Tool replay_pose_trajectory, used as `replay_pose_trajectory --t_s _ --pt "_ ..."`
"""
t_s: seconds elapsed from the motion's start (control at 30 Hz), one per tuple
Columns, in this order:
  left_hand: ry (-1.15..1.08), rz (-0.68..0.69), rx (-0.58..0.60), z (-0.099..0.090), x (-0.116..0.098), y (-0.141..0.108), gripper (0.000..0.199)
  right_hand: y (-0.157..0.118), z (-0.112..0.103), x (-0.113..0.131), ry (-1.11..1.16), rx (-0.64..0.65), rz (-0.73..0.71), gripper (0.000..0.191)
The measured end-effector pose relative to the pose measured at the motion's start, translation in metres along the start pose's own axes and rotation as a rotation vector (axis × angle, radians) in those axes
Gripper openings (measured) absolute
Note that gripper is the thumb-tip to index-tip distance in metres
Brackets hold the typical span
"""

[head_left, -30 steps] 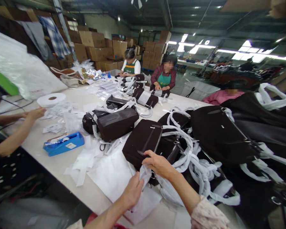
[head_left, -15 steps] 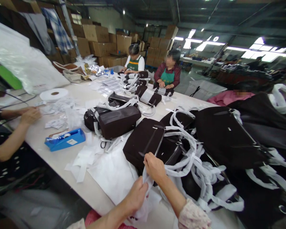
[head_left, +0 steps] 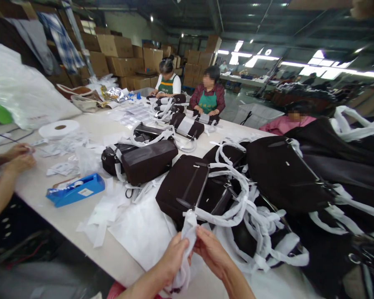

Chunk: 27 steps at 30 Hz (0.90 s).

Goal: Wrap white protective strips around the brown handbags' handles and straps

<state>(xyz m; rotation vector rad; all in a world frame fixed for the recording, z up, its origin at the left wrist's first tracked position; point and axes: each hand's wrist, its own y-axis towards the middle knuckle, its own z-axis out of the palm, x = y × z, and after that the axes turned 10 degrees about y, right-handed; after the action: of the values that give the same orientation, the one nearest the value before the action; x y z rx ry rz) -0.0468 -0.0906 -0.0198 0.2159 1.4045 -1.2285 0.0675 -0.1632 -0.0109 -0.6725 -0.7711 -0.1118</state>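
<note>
A dark brown handbag [head_left: 179, 187] lies on the table in front of me, and a strap [head_left: 189, 228] wrapped in white tissue runs from its near corner ring towards me. My left hand [head_left: 174, 254] is closed around this wrapped strap, thumb on top. On the other side my right hand [head_left: 211, 251] has its fingers curled against the wrapping; its fingertips are partly hidden behind it. The loose lower end of the strap hangs below my left hand. Beneath both hands lies white sheet material [head_left: 143, 232].
A blue tape dispenser [head_left: 77, 190] and white paper strips [head_left: 101, 218] lie left. More dark bags [head_left: 283, 174] with wrapped straps pile up at right. A roll of white tape [head_left: 59, 129] sits farther back. A co-worker's hands [head_left: 18, 160] are at the left edge; other people sit across.
My right hand has moved from the strap's upper end near the bag's ring down beside my left hand. The wrapped upper end now shows. The view has shifted slightly right.
</note>
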Motion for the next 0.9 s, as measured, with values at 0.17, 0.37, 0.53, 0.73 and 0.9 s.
replay_pose_trajectory --t_s 0.17,0.37,0.53,0.73,0.9 --pt "0.09 0.049 -0.026 0.002 0.003 0.0 0.049 0.016 0.017 -0.028 0.08 -0.142 -0.079 0.048" --pt "0.094 0.123 -0.155 0.005 0.007 0.005 0.059 0.029 0.021 -0.038 -0.222 -0.344 -0.313 0.045" --pt "0.099 0.047 -0.12 0.002 0.001 0.0 0.054 0.02 0.02 -0.031 -0.28 -0.312 -0.312 0.047" --pt "0.144 -0.096 -0.084 -0.014 -0.011 0.003 0.046 -0.057 -0.059 -0.017 -0.281 -0.373 -0.209 0.057" --pt "0.15 -0.192 -0.111 -0.017 -0.017 0.005 0.039 -0.191 -0.192 -0.015 -0.397 -1.017 -0.311 0.052"
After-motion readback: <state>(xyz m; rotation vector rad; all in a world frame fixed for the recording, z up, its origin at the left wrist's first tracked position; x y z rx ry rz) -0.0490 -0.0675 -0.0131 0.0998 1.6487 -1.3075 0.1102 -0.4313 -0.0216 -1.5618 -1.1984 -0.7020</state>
